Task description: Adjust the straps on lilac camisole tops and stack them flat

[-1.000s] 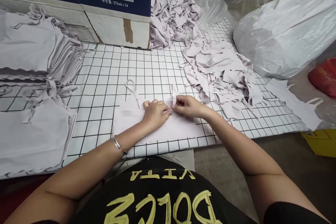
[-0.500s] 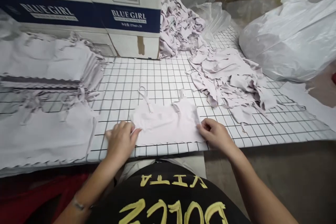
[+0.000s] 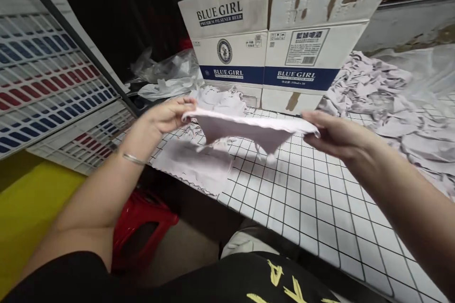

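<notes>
A pale pink camisole top [image 3: 245, 131] hangs in the air above the table, stretched between my two hands. Its hem edge is uppermost, and the thin straps dangle below. My left hand [image 3: 171, 114] pinches one end of the hem; my right hand [image 3: 329, 133] grips the other end. Beneath and to the left, a flat pile of matching camisole tops [image 3: 194, 165] lies along the table's front edge. Behind it, partly hidden by the held top, sits another stack of tops [image 3: 222, 98].
An open white Blue Girl beer carton [image 3: 231, 75] stands at the back of the grid-patterned table [image 3: 320, 199]. Heaped pink garments [image 3: 377, 80] and clear plastic lie to its right. At left are a slotted white crate [image 3: 53, 66] and, lower down, a red stool [image 3: 142, 222].
Both hands have lifted the camisole top off the table and carried it left toward the stacked tops. It has turned from lying flat to hanging by its hem. The view has swung left.
</notes>
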